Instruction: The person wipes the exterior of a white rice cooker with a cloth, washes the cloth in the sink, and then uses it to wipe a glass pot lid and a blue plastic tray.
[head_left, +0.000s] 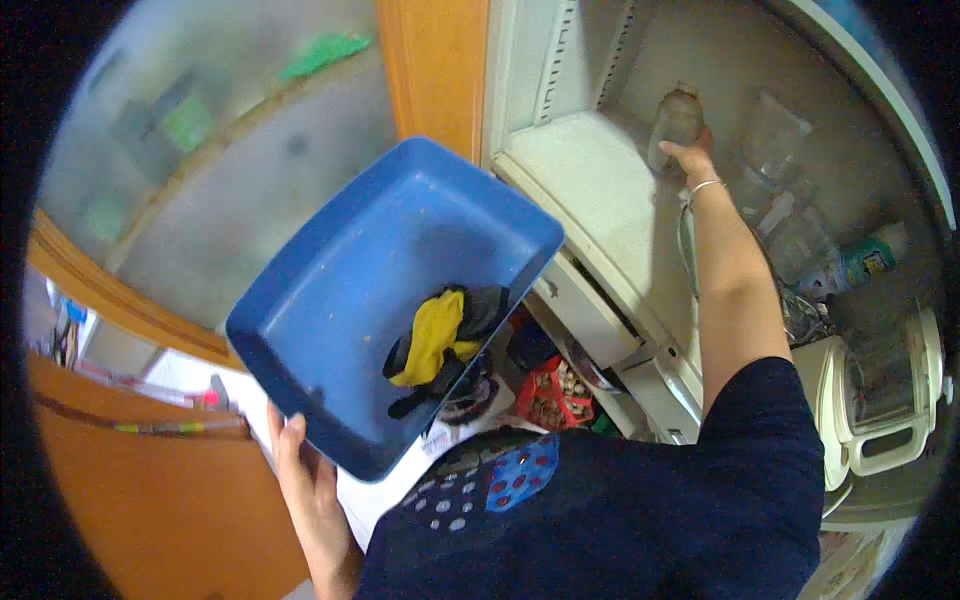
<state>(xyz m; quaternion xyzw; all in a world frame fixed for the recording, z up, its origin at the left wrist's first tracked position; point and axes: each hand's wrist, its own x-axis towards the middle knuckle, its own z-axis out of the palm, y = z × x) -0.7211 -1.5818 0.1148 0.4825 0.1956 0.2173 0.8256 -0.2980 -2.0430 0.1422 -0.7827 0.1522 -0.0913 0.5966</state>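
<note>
My left hand (296, 450) grips the lower left edge of a blue plastic tub (352, 270), which is tilted in front of me. Inside it lie a yellow cloth item (433, 337) and some dark pieces that I cannot identify. My right arm reaches into a pale cabinet, and my right hand (691, 156) is around a clear bottle or jar (680, 120) at the far side; a bracelet circles that wrist. The bottle's lower part is partly hidden by my hand.
Clear containers (776, 135) and a green-labelled bottle (866, 262) stand or lie right of my arm. A cream appliance with a handle (889, 450) is at lower right. Below the tub's right edge is a red bag (541, 409) with small pieces. An orange-brown wooden frame (435, 67) borders frosted glass.
</note>
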